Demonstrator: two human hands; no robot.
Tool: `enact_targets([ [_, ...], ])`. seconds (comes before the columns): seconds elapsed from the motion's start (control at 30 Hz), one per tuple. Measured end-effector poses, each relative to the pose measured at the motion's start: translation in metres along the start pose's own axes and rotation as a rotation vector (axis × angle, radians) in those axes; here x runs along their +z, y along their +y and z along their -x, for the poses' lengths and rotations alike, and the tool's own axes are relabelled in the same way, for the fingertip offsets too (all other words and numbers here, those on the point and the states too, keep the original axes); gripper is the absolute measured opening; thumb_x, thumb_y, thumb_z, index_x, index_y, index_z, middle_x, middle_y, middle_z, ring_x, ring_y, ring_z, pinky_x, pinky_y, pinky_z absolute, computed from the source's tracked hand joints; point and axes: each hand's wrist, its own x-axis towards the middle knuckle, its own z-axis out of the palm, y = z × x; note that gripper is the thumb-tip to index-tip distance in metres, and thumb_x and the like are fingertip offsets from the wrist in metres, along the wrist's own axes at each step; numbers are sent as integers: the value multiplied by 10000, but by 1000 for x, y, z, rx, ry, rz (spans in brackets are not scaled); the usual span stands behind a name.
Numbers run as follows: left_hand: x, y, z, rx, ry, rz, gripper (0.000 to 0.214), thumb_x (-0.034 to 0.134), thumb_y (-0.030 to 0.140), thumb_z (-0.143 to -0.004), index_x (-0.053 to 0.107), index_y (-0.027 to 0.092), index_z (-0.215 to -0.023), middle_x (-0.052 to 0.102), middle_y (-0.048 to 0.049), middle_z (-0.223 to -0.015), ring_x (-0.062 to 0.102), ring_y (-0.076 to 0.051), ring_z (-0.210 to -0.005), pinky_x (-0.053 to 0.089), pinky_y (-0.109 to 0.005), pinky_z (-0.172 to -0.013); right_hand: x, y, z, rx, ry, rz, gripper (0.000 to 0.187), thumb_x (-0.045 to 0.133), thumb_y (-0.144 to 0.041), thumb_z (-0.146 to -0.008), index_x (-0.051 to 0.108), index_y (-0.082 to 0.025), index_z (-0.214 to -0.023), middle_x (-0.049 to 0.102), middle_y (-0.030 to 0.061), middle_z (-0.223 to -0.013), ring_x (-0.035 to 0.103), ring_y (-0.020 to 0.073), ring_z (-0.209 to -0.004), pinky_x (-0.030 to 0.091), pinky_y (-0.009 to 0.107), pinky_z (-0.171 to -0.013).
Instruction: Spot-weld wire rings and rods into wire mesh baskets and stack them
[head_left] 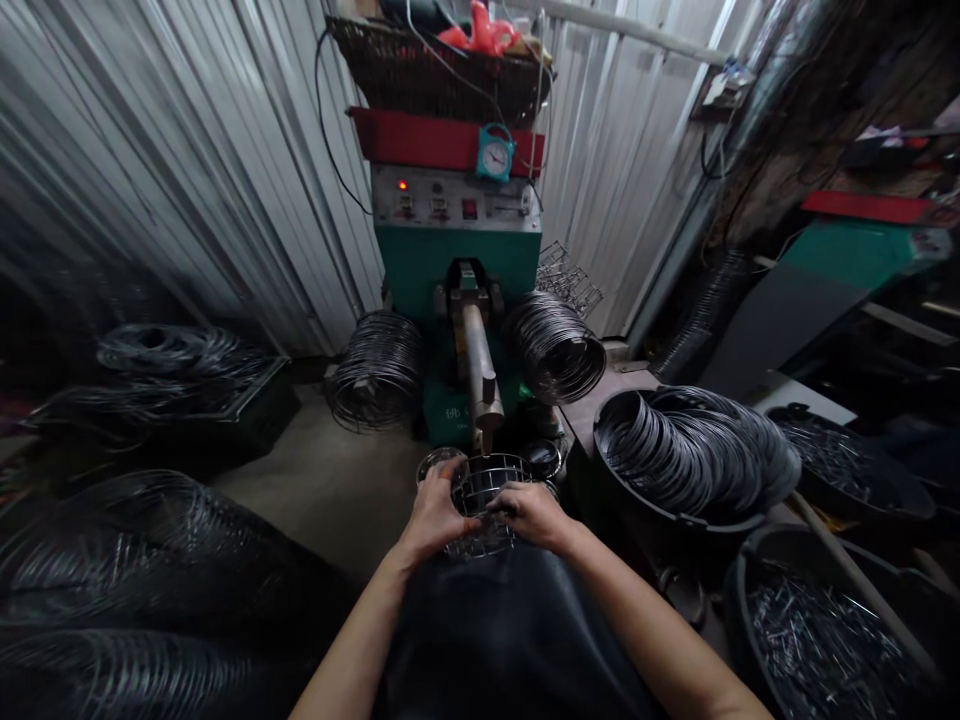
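Note:
A round wire basket (491, 478) of thin metal rods sits in front of me, just below the tip of the spot welder's arm (480, 375). My left hand (437, 512) is closed round the basket's left side, with the thumb reaching inward. On the right side, my right hand (531, 512) has its fingers curled in a pinch at the wires. Whatever small piece may lie between those fingertips is hidden. The green spot welder (457, 255) stands directly ahead with a red light lit on its panel. A dark apron (517, 630) covers my lap beneath the basket.
Wire ring bundles hang left (379, 370) and right (556, 345) of the welder. At right stand a tub of wire rings (694, 455) and a tub of short metal pieces (825, 630). Wire coils (135, 550) lie at left. A teal clock (495, 153) hangs above the panel.

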Motion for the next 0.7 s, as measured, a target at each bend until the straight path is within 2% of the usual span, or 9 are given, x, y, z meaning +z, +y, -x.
enact_targets([
  [0.2, -2, -5, -20, -63, -8, 24, 890, 804, 321, -437, 450, 200, -1245, 516, -101, -1171, 503, -308, -1103, 419, -432, -941, -10, 3, -22, 14, 3, 22, 150, 633, -153, -783, 700, -200, -909, 710, 50, -916, 659, 167, -830, 464, 225, -706],
  [0.37, -4, 0, -22, -69, -28, 64, 892, 824, 400, -427, 476, 182, -1219, 526, -116, -1160, 518, -311, -1076, 434, -430, -911, -3, 4, -18, 43, 81, -3, 135, 626, -168, -802, 694, -212, -910, 712, 36, -934, 663, 158, -837, 459, 212, -701],
  [0.53, -3, 6, -27, -132, 47, -27, 867, 810, 327, -450, 464, 168, -1229, 528, -116, -1172, 495, -306, -1113, 409, -431, -946, 1, 5, -20, 108, 122, 63, 178, 590, -175, -831, 688, -233, -968, 709, 35, -982, 658, 159, -896, 459, 214, -739],
  [0.7, -2, 3, -40, -193, 51, -44, 857, 817, 290, -447, 473, 139, -1218, 556, -113, -1135, 521, -286, -1077, 427, -399, -928, -4, 5, -32, 158, 136, 50, 201, 583, -167, -822, 688, -243, -975, 691, 37, -1045, 649, 166, -927, 469, 232, -774],
])
